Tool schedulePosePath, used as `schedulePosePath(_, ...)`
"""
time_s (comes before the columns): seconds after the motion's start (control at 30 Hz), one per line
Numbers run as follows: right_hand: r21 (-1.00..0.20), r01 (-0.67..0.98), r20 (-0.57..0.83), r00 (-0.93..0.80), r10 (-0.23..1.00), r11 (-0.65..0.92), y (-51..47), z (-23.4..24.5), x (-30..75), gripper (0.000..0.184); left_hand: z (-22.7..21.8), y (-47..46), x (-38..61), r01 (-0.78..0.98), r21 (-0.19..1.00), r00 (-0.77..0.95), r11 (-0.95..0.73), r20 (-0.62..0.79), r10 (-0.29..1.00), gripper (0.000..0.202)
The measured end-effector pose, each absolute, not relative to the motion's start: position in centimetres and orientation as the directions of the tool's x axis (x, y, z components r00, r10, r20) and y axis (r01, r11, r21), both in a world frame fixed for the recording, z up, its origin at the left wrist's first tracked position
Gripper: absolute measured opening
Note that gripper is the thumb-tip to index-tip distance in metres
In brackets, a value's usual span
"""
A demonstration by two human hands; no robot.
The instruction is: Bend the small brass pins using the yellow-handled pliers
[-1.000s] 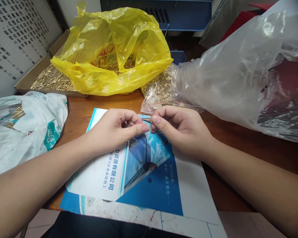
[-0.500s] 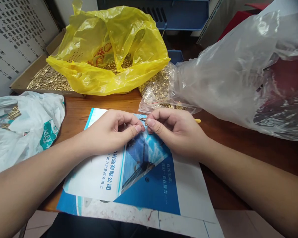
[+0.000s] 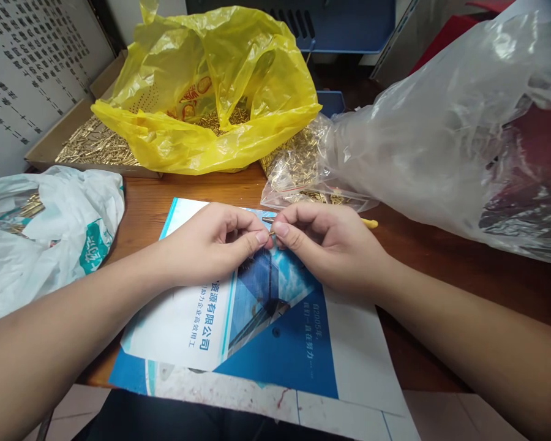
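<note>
A tiny brass-coloured pin (image 3: 272, 233) shows at the meeting fingertips of both hands, mostly covered by them. My left hand (image 3: 232, 239) is closed, thumb against forefinger, at its left end. From the other side my right hand (image 3: 324, 242) pinches at the pin in the same way. A slim tool lies behind or inside my right hand: its grey metal tip (image 3: 268, 219) sticks out on the left and its yellow handle end (image 3: 370, 223) on the right. Whether my right hand also grips this tool, I cannot tell. Below the hands lies a printed blue and white brochure (image 3: 280, 361).
A yellow plastic bag (image 3: 202, 147) of small brass parts stands behind the hands. Left of it is a cardboard tray (image 3: 46, 147) of brass pins; nearer lies a white bag (image 3: 50, 239). A clear zip bag (image 3: 298, 174) and a large clear bag (image 3: 395, 153) fill the right side.
My fingertips have come together, closing the small gap between the hands at the brass pin. The whole view has shifted slightly.
</note>
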State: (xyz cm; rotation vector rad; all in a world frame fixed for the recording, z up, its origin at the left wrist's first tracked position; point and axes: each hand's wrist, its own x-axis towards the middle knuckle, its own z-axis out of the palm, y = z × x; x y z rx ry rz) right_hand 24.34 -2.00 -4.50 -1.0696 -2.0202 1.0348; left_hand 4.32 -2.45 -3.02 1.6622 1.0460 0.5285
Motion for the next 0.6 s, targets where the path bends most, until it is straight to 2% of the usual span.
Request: schedulePosePath(0.6, -0.872, 0.337, 0.164, -0.481, 0.861, 0.354, -2.07, -4.57, 24.33, 0.021, -3.01, -2.38, 4.36, 0.347, 0.937, 0.537, -0.033, -0.169, 0.826, 0.019)
